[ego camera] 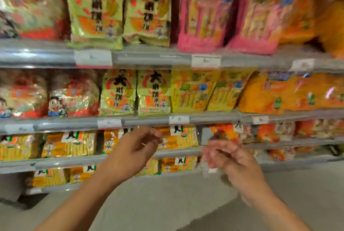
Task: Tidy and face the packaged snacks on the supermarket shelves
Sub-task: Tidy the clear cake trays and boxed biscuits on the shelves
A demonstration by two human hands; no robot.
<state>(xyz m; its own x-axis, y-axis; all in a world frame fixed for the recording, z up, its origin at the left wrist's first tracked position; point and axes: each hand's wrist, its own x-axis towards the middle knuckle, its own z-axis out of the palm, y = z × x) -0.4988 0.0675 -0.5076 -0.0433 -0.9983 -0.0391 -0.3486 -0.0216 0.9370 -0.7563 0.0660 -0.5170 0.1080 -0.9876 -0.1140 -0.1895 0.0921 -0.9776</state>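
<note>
Snack bags fill several grey shelves. My left hand point(136, 149) hovers in front of the third shelf down, fingers loosely curled, holding nothing, just before the orange-yellow cracker packs point(176, 137). My right hand point(229, 158) is blurred by motion, fingers loosely curled and empty, in front of a gap point(204, 134) between those packs and the orange-red bags point(232, 132). Above them stand yellow-green rice cracker bags point(153, 93) and yellow stick-snack bags point(191, 91), one leaning.
The top shelf holds pink bags point(202, 11) and more yellow-green bags point(95, 9). Orange bags point(290, 91) lie on the right of the second shelf. Shelf edges point(149, 121) carry white price tags. Grey floor point(167, 202) lies below.
</note>
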